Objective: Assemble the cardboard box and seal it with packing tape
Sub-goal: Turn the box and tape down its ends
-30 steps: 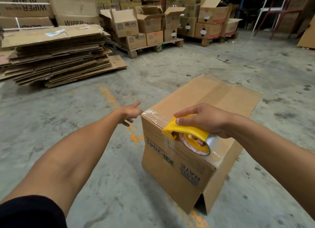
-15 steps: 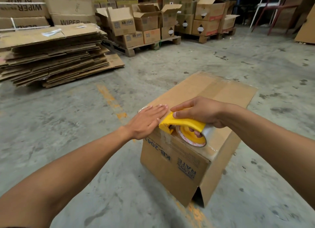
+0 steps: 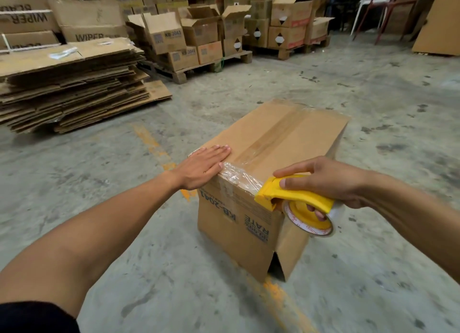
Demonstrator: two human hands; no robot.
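Observation:
A brown cardboard box (image 3: 286,138) stands on the concrete floor, its top flaps shut and a clear tape strip along the middle seam. A fresh, wrinkled band of clear tape (image 3: 239,177) runs along the near top edge. My left hand (image 3: 202,167) lies flat, fingers together, on the near left corner of the top, pressing the tape end. My right hand (image 3: 323,181) grips a yellow tape dispenser (image 3: 296,200) with a clear tape roll, at the box's near right corner. The lower near corner of the box gapes a little.
A stack of flattened cardboard sheets (image 3: 69,83) lies at the left. Wooden pallets with several open and closed boxes (image 3: 196,34) stand behind. Chairs (image 3: 380,11) and a leaning cardboard panel (image 3: 438,21) are at the far right. Orange paint marks (image 3: 278,293) cross the floor.
My left hand went from pointing beside the box to lying flat on its near left corner. My right hand drew the dispenser rightward along the near edge, laying tape.

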